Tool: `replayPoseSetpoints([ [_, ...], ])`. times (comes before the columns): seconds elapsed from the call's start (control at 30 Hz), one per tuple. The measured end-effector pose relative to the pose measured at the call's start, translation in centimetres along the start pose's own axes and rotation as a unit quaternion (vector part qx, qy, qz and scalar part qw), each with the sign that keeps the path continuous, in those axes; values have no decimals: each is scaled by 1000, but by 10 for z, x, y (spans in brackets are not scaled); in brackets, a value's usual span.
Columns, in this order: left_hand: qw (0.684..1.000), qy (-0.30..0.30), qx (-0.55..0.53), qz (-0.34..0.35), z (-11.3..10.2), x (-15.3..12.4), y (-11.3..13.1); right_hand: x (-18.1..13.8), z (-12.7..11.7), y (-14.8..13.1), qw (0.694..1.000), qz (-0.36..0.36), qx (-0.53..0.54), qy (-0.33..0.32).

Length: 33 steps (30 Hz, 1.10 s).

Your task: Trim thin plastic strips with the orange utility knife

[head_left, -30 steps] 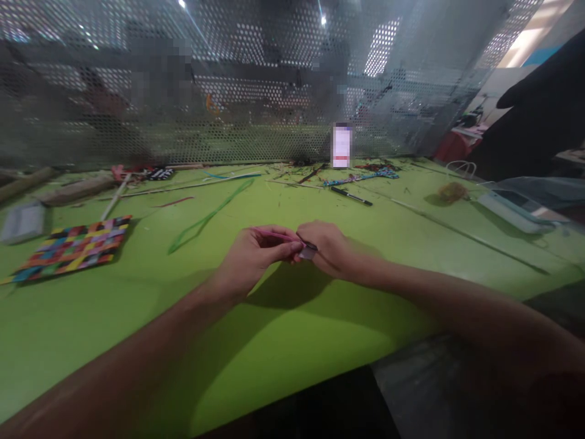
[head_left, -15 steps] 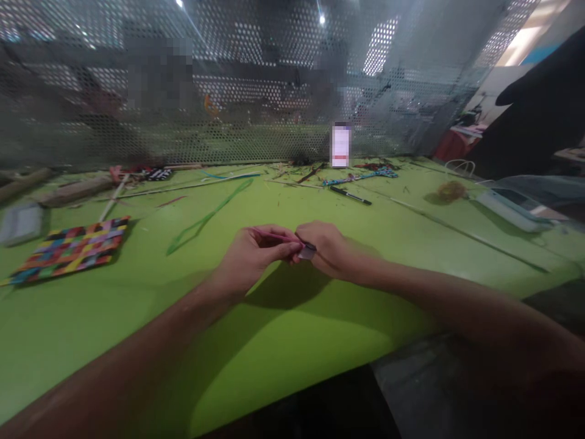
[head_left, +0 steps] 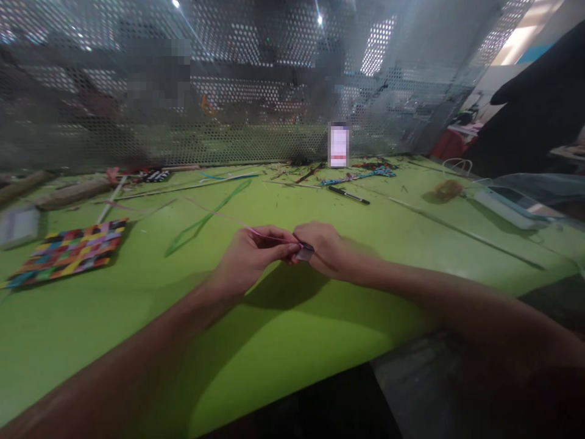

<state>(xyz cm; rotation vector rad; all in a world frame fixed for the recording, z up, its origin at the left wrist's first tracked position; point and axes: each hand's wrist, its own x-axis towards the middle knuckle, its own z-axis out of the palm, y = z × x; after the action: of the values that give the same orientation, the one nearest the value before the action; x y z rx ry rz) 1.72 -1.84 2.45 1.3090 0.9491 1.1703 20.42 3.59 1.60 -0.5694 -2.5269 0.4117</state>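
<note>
A pink strip (head_left: 269,236) is pinched by the left hand (head_left: 249,259); a small blade (head_left: 304,252) is pinched by the right hand (head_left: 322,247). Trimming appears underway, unfinished. One woven mat (head_left: 64,251) lies finished on the bench (head_left: 292,329), far left.

The pink strip (head_left: 219,216) is thin, flat and long, pale pink where it blurs. One end is pinched between the fingertips of both hands above the green table; from there it runs up and to the left in a nearly straight line, lifted off the surface, its far end fading toward the table's left side. The small blade (head_left: 305,252) is a short grey, metallic piece with a dark upper edge, pressed against the strip's near end.
</note>
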Motion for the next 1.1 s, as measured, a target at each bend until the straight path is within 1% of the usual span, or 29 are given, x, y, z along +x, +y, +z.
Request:
replayPoseSetpoints([
  [0.27, 1000, 13, 1, -5, 2, 0, 1, 1, 4, 1, 1000, 2, -13, 7],
  [0.47, 1000, 10, -1, -6, 0, -1, -1, 1, 3, 1, 1000, 4, -11, 5],
  [0.63, 1000, 14, 1, -7, 1, -1, 1, 1, 4, 4, 1000, -7, -11, 1],
  [0.83, 1000, 2, 12, -3, -1, 0, 0, 0, 4, 4, 1000, -1, -18, 4],
  [1.1, 1000, 0, 13, -10, 0, -1, 1, -1, 5, 4, 1000, -6, -18, 9],
])
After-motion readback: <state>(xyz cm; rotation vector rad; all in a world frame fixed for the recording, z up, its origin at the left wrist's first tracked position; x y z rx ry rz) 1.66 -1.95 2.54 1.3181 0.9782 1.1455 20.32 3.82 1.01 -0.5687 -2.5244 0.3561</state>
